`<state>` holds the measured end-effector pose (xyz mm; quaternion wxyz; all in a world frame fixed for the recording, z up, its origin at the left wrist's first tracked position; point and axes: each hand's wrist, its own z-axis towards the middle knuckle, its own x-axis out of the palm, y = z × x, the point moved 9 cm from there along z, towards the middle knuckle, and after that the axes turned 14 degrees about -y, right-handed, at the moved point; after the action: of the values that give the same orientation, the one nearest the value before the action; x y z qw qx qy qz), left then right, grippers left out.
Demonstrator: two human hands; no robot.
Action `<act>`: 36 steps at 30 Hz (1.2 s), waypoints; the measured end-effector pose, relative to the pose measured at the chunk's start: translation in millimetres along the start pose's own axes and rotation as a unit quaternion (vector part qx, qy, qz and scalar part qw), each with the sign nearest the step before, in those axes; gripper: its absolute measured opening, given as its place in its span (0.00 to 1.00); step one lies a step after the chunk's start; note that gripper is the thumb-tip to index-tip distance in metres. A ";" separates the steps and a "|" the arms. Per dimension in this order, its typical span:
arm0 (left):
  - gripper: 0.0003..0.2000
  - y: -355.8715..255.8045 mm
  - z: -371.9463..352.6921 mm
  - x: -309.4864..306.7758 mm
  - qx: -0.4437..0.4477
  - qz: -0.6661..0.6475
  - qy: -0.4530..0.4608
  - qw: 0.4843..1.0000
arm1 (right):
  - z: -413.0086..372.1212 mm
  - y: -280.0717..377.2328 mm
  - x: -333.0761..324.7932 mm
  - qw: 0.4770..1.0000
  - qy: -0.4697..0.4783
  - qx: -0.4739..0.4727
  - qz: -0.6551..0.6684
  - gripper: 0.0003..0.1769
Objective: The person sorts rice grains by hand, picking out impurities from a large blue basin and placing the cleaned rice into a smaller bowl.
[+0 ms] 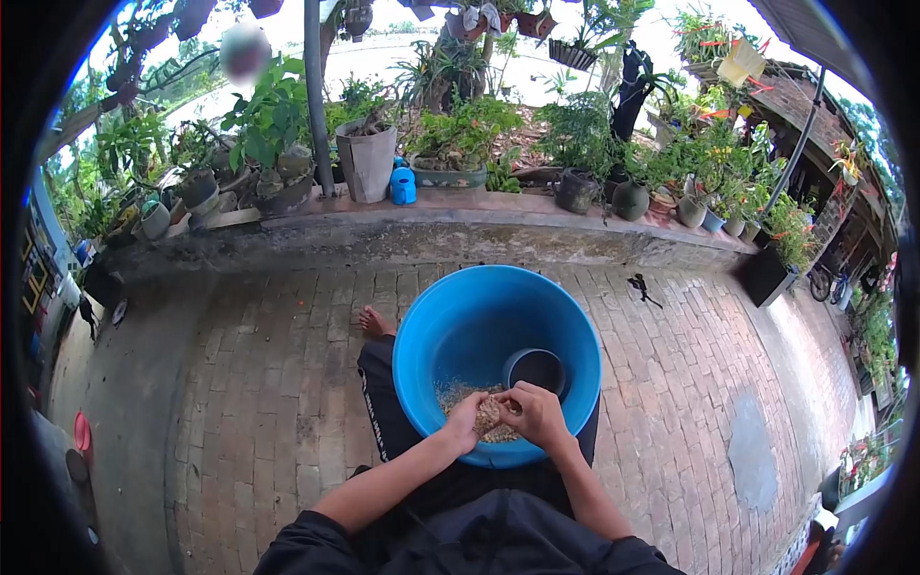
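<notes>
A large round blue tub stands between my legs. Loose tan, grainy material lies on its bottom at the near side. Over that material my left hand is cupped, with a light brown clump in it. My right hand touches the clump's right side, its fingers pinched together; what lies between them is too small to name. Just beyond my right hand, a round dark-centred bowl rests inside the tub.
Brick paving surrounds the tub. Ahead runs a low ledge with potted plants, a tall grey pot and a small blue container. A small black object lies on the bricks. My bare foot is left of the tub.
</notes>
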<state>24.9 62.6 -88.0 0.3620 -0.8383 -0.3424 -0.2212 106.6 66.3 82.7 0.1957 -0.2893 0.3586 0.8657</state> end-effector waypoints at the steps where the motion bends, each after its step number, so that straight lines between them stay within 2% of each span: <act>1: 0.16 -1.8 -3.7 0.6 0.005 0.010 -0.026 1.000 | 3.6 -3.8 -5.7 1.000 -0.006 -0.007 -0.006 0.06; 4: 0.18 -3.0 -10.3 13.3 -0.023 -0.015 0.039 0.999 | 10.5 -29.2 -21.8 0.998 -0.051 0.039 -0.025 0.06; 8: 0.19 -10.2 -20.0 15.9 0.003 0.012 0.000 1.000 | 12.0 -52.7 -27.8 0.992 -0.085 0.065 -0.066 0.07; 10: 0.19 -7.8 -19.4 14.2 -0.004 0.001 0.009 1.000 | 10.3 -51.2 -30.6 0.990 -0.108 0.074 -0.053 0.08; 14: 0.19 -7.9 -18.2 15.9 -0.009 -0.011 0.015 1.000 | 6.4 -46.7 -29.5 0.991 -0.095 0.081 -0.049 0.08; 21: 0.19 -4.3 -18.5 11.5 -0.021 -0.010 -0.009 1.000 | 3.6 -40.1 -30.1 0.992 -0.104 0.064 -0.035 0.06; 27: 0.18 -9.4 -11.3 11.7 -0.030 -0.056 0.007 0.998 | 7.3 -26.3 -27.9 0.993 -0.114 0.010 -0.028 0.04; 36: 0.18 -9.2 -25.3 19.3 -0.017 -0.035 0.015 0.999 | 0.5 -13.2 -27.5 0.994 -0.099 -0.023 -0.048 0.05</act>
<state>28.0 56.1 -55.7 0.3452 -0.8283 -0.3623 -0.2520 134.4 71.9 93.9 0.2650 -0.2229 0.3035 0.8877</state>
